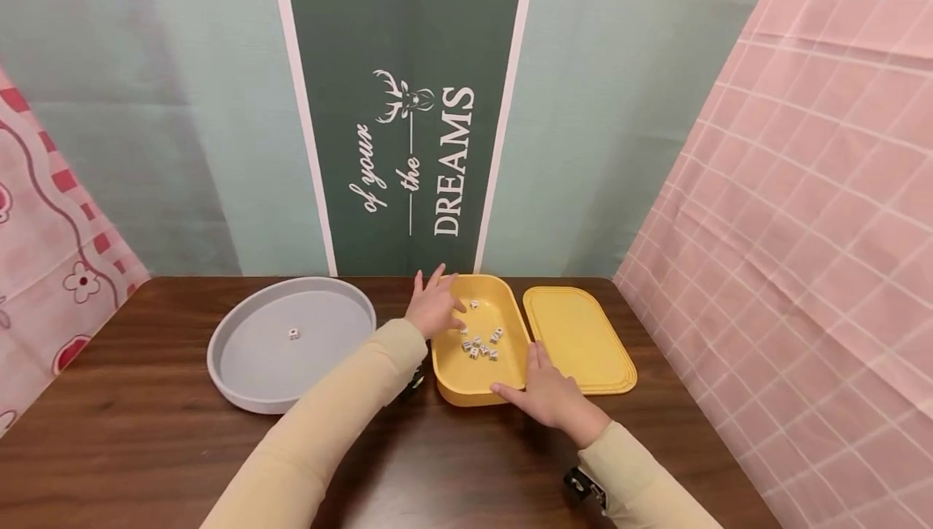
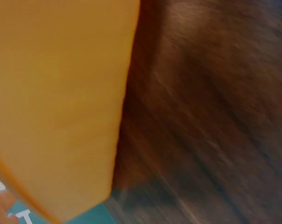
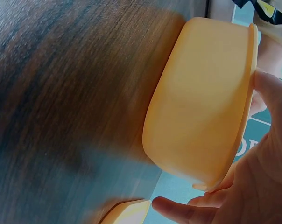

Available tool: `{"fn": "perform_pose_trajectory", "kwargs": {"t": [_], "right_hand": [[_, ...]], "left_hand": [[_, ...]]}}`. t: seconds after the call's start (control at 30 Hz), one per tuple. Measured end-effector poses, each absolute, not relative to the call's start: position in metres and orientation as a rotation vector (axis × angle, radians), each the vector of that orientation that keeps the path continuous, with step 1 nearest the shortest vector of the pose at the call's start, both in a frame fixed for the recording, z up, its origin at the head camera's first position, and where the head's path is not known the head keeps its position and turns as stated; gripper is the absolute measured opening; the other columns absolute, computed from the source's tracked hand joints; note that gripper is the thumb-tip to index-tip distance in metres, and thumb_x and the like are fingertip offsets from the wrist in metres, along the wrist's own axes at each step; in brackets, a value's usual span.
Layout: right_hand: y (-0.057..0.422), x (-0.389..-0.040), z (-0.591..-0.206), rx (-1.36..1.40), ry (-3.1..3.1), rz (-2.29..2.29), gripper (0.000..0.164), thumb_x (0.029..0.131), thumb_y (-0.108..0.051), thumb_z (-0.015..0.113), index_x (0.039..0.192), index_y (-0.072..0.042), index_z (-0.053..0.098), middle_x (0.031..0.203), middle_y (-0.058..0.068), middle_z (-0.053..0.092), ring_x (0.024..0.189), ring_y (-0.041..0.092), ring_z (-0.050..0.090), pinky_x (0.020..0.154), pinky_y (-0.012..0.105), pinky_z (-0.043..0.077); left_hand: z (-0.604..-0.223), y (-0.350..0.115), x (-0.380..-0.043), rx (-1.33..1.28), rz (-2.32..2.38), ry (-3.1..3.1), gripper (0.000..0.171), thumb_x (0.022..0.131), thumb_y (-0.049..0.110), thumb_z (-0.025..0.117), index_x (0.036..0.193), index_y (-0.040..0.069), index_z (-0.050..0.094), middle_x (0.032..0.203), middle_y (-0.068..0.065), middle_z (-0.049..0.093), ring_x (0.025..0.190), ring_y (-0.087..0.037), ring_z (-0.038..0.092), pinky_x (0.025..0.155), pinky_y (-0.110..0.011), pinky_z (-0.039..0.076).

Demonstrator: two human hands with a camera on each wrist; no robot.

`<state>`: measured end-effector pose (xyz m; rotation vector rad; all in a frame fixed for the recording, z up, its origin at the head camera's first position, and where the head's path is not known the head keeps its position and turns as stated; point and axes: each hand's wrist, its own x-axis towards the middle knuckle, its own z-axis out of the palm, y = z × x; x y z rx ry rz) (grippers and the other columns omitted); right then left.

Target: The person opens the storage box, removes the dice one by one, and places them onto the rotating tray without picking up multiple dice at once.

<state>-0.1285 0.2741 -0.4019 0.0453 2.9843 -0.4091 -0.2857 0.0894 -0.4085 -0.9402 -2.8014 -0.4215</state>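
Note:
A yellow box (image 1: 452,387) stands on the table with several small white lettered dice (image 1: 474,353) inside. My left hand (image 1: 435,306) reaches over the box's left rim, its fingers spread. The thumb and fingertips are beside one die (image 1: 463,330); whether they touch it I cannot tell. My right hand (image 1: 547,391) rests at the box's near right corner, thumb on the near rim and straight fingers along the right side. Its thumb (image 3: 269,91) touches the box rim in the right wrist view. The left wrist view mostly shows the box's outer wall (image 2: 57,93), blurred.
To the left is a round grey tray (image 1: 255,359) with a single white die (image 1: 294,334) on it. A yellow lid (image 1: 579,339) lies right of the box. Curtains (image 1: 583,108) stand behind and along both sides of the wooden table (image 1: 452,464).

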Motion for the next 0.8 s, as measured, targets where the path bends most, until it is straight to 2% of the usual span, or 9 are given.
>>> {"fn": "perform_pose_trajectory", "kwargs": {"t": [0.47,0.63,0.8], "right_hand": [[0.272,-0.128,-0.402,0.065,2.975,-0.448,0.104,0.082,-0.065,0.051,0.143,0.012,0.017,0.149,0.028,0.016,0.115,0.044,0.049,0.091,0.067,0.030],[0.273,-0.129,-0.403,0.079,2.968,-0.438,0.104,0.082,-0.065,0.051,0.143,0.012,0.017,0.150,0.027,0.014,0.117,0.044,0.047,0.091,0.068,0.030],[0.273,-0.129,-0.403,0.077,2.960,-0.452,0.103,0.082,-0.065,0.051,0.143,0.011,0.017,0.151,0.027,0.012,0.118,0.044,0.046,0.091,0.068,0.029]], "left_hand": [[-0.418,0.103,-0.288,-0.969,-0.090,-2.859,0.009,0.076,0.028,0.076,0.083,0.023,0.076,0.139,-0.005,0.047,0.140,-0.030,0.016,0.107,-0.057,-0.003],[-0.421,0.107,-0.289,-0.953,-0.112,-2.866,0.006,0.073,0.027,0.078,0.076,0.023,0.074,0.136,-0.004,0.049,0.139,-0.031,0.016,0.106,-0.058,-0.005],[-0.424,0.110,-0.291,-0.945,-0.143,-2.883,0.011,0.073,0.029,0.079,0.067,0.024,0.071,0.137,-0.003,0.048,0.139,-0.032,0.015,0.106,-0.059,-0.003]]}}
